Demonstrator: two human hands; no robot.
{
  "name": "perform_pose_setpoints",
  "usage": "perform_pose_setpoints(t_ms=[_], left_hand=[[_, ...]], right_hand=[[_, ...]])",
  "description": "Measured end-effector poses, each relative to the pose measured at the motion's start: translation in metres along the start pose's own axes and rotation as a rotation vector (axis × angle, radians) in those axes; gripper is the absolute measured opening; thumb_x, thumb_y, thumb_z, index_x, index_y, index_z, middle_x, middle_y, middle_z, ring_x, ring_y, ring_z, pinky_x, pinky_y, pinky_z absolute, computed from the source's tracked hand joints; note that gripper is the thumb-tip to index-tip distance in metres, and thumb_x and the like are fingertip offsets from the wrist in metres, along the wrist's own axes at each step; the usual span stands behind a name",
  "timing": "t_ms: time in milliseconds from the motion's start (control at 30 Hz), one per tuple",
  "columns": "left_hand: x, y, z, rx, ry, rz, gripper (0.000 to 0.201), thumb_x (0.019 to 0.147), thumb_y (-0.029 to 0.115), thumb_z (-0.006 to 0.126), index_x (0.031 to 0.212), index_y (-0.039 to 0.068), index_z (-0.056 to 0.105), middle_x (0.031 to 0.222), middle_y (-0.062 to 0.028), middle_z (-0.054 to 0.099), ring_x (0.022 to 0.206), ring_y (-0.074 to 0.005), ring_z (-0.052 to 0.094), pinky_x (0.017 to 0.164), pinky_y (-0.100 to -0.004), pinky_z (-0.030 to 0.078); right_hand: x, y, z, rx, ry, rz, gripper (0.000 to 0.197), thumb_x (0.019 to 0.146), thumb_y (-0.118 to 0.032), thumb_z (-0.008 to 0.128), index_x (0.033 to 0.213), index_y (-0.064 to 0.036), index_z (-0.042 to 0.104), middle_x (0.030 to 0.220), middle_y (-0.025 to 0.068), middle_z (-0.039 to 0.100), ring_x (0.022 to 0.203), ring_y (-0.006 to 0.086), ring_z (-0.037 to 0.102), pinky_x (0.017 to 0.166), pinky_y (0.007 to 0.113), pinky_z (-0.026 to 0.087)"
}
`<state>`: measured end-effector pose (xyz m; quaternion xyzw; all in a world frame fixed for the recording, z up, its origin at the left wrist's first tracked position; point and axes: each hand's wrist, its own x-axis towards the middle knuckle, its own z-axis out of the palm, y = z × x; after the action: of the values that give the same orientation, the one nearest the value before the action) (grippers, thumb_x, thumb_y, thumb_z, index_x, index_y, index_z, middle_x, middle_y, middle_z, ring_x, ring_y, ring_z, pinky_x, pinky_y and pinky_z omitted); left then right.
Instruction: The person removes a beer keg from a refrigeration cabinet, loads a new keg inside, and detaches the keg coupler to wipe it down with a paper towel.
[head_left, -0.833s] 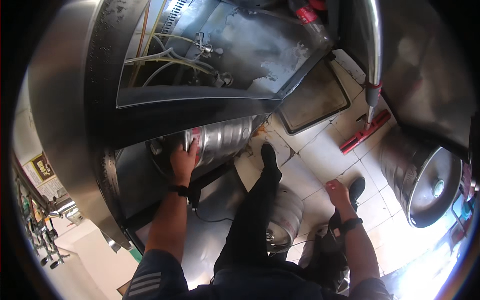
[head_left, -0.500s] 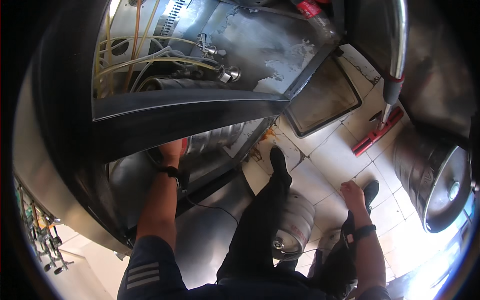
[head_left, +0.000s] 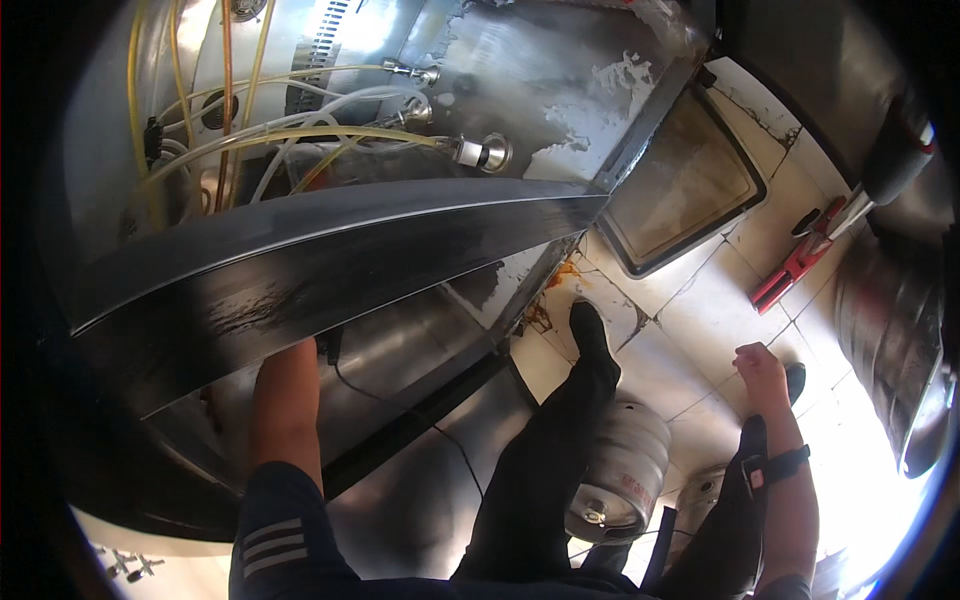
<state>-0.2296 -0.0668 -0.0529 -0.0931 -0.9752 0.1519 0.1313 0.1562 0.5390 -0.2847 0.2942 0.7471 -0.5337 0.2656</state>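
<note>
My left forearm (head_left: pixel 290 395) reaches into a metal cabinet, beneath its black frame bar (head_left: pixel 350 255). The bar hides that hand, so neither its fingers nor anything they touch can be seen. Behind the bar's upper edge a rounded metal shape, probably a keg (head_left: pixel 395 168), shows in part under yellow and clear hoses. Metal couplers (head_left: pixel 485 152) sit on the ends of some hoses. Over the tiled floor, beside my leg, my right hand (head_left: pixel 762 368) hangs with its fingers curled in and nothing visible in them.
A small steel keg (head_left: pixel 625 465) stands by my legs, and a larger keg (head_left: pixel 890 330) at the right. A red floor squeegee (head_left: pixel 800 265) and a dark-rimmed tray (head_left: pixel 690 185) are on the tiles. A black cable (head_left: pixel 430 420) runs out over the cabinet's lower edge.
My left hand has gone deeper, out of sight behind the bar. The keg that showed beneath the bar no longer shows there. My view has shifted, and my right hand appears farther right.
</note>
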Motion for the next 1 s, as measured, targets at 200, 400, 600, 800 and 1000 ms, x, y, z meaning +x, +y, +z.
perform_pose_setpoints(t_ms=[200,400,600,800,1000], left_hand=[[0.031,-0.014,0.018,-0.048,-0.037,-0.102,0.037,0.089,0.037,0.054,0.105,0.005,0.063,0.099,-0.0157,0.065,0.093,-0.0357,0.061,0.081,-0.0434,0.046],[0.058,-0.025,0.028,-0.081,-0.071,-0.174,0.037,0.090,0.038,0.054,0.103,0.006,0.063,0.095,-0.0160,0.066,0.090,-0.0356,0.061,0.078,-0.0432,0.047],[0.074,-0.039,0.041,-0.108,-0.118,-0.227,0.036,0.090,0.039,0.053,0.101,0.006,0.064,0.092,-0.0163,0.066,0.087,-0.0355,0.062,0.076,-0.0431,0.047],[0.093,-0.048,0.044,-0.113,-0.133,-0.286,0.036,0.090,0.040,0.053,0.099,0.007,0.064,0.088,-0.0166,0.066,0.084,-0.0354,0.062,0.073,-0.0430,0.047],[0.102,-0.078,0.060,0.074,0.021,-0.156,0.038,0.090,0.043,0.051,0.089,0.006,0.062,0.078,-0.0184,0.065,0.075,-0.0404,0.061,0.063,-0.0457,0.046]], right_hand=[[0.007,-0.006,0.006,-0.057,-0.031,0.009,0.020,0.085,-0.018,0.061,0.100,-0.0051,0.063,0.086,0.0094,0.067,0.080,0.0179,0.063,0.075,0.030,0.050],[0.021,0.007,0.007,-0.122,-0.036,0.015,0.022,0.085,-0.020,0.060,0.101,-0.0044,0.062,0.086,0.0104,0.066,0.081,0.0197,0.063,0.076,0.032,0.050],[0.037,0.014,0.013,-0.125,-0.022,0.035,0.020,0.084,-0.017,0.060,0.098,-0.0035,0.062,0.085,0.0103,0.066,0.080,0.0193,0.063,0.075,0.031,0.050],[0.051,0.004,0.034,-0.143,-0.032,0.038,0.021,0.084,-0.017,0.059,0.099,-0.0034,0.062,0.084,0.0107,0.066,0.078,0.0194,0.063,0.074,0.032,0.050],[0.067,-0.003,0.042,-0.146,-0.041,0.016,0.021,0.084,-0.017,0.059,0.099,-0.0027,0.062,0.084,0.0108,0.065,0.078,0.0188,0.062,0.074,0.031,0.050]])
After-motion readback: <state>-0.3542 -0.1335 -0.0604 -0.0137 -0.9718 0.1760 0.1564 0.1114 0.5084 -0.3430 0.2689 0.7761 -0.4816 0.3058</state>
